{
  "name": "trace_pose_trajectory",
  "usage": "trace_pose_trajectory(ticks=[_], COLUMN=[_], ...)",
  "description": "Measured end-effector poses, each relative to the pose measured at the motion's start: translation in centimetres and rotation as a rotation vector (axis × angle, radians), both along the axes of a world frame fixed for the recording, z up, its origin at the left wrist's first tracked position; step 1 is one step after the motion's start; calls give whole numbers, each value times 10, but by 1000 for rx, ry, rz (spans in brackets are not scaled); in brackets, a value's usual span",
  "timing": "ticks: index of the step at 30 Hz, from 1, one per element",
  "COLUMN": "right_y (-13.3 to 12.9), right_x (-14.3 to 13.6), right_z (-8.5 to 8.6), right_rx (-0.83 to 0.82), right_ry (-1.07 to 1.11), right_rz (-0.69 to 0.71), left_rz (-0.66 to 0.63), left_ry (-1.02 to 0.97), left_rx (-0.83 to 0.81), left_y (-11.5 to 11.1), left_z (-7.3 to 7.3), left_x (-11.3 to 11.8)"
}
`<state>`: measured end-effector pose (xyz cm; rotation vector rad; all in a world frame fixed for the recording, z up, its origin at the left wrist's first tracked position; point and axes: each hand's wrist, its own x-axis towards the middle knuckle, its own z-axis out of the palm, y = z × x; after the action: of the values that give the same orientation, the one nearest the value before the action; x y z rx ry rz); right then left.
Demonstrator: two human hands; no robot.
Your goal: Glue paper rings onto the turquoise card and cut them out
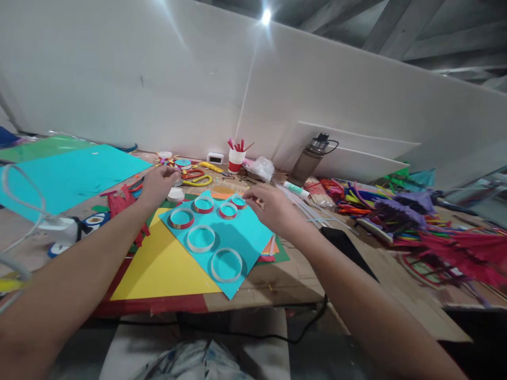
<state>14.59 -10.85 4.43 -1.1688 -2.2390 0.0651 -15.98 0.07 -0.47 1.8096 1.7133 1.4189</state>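
Blue paper (pixel 247 237) lies with a corner towards me, and several thin rings stand on it. Two near ones, like this white ring (pixel 226 265), are plain; others, like this red-and-white ring (pixel 181 218), have red outsides. At the far right corner my right hand (pixel 273 208) is closed, its fingertips at the rim of a small red ring (pixel 238 202). My left hand (pixel 157 184) is above the table beyond the paper's left corner, fingers pinched together near the scissors (pixel 197 180). What it holds, if anything, is too small to make out. A white tape roll (pixel 176 195) sits below it.
Yellow paper (pixel 162 264) lies under the blue sheet. Behind stand a cup of red sticks (pixel 236 158) and a bottle (pixel 311 158). Coloured pipe cleaners (pixel 356 200) pile up at right; a black flat object (pixel 348 250) lies by my right forearm. A power strip (pixel 65 232) is at left.
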Motion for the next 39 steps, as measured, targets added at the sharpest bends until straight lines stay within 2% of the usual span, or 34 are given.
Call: trace_pose_trajectory(ticks=[5,8,10,15,19,25,31,35,39], right_y=[71,111,134,174,198,217,216,211,200], right_x=[-53,-84,-102,-133,-147,-153,-130,-116,-108], right_z=[0,-8,-17,-41,-53,-53,-37,-25,-14], right_rx=[-1,-58,-83,-107,-125,-85,-15,-5,-65], right_ry=[-182,-431,-483,-591,-669,-723,-677,-662,-639], right_rz=[27,-39,-32,-3,6,36,181,147,34], left_rz=[12,-2,-19,-18,-5,5,11,35,34], left_ry=[-35,-71,-90,-73,-61,-77,-64,-18,-19], left_rx=[27,13,6,19,30,57,103,130,219], left_y=[-4,-4,-4,-7,-10,-11,-12,-14,-18], left_z=[4,4,3,3,6,10,10,11,13], left_x=[4,5,6,7,7,6,6,8,12])
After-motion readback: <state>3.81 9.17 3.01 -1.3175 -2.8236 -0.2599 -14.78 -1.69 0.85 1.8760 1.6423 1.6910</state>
